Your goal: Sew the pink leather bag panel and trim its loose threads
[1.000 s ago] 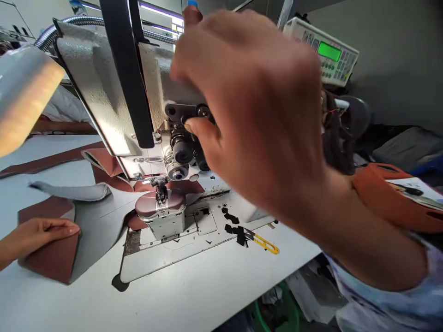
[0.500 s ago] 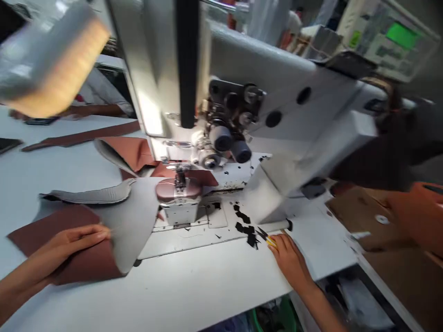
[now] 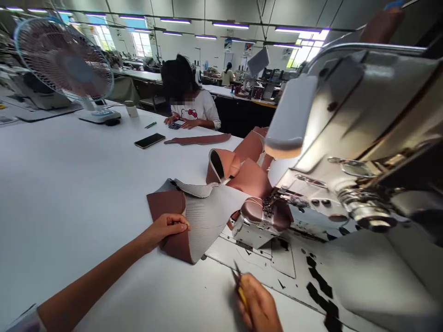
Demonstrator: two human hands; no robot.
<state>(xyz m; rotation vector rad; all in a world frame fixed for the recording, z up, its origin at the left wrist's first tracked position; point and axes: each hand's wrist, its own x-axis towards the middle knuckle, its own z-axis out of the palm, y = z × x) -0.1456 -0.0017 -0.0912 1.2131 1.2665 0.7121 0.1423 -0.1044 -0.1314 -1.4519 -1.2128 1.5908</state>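
My left hand (image 3: 168, 228) rests on a brown leather piece with grey lining (image 3: 194, 216), pinching its edge on the white table (image 3: 69, 184). The leather runs under the presser foot (image 3: 268, 207) of the sewing machine (image 3: 360, 138). My right hand (image 3: 258, 306) is at the bottom edge, closed around yellow-handled thread snips (image 3: 240, 288) whose tip points up toward the machine bed. More brown leather pieces (image 3: 238, 161) lie curled behind the needle.
A phone (image 3: 149, 140) and a brown leather strip (image 3: 197, 139) lie farther back. A person in a white shirt (image 3: 194, 110) sits across the table. A desk fan (image 3: 65, 60) stands at the back left. Black scraps (image 3: 318, 295) lie on the machine bed.
The view swung left and up, revealing the room. My right hand picked the yellow snips off the machine bed and lifted them. My left hand stayed on the leather.
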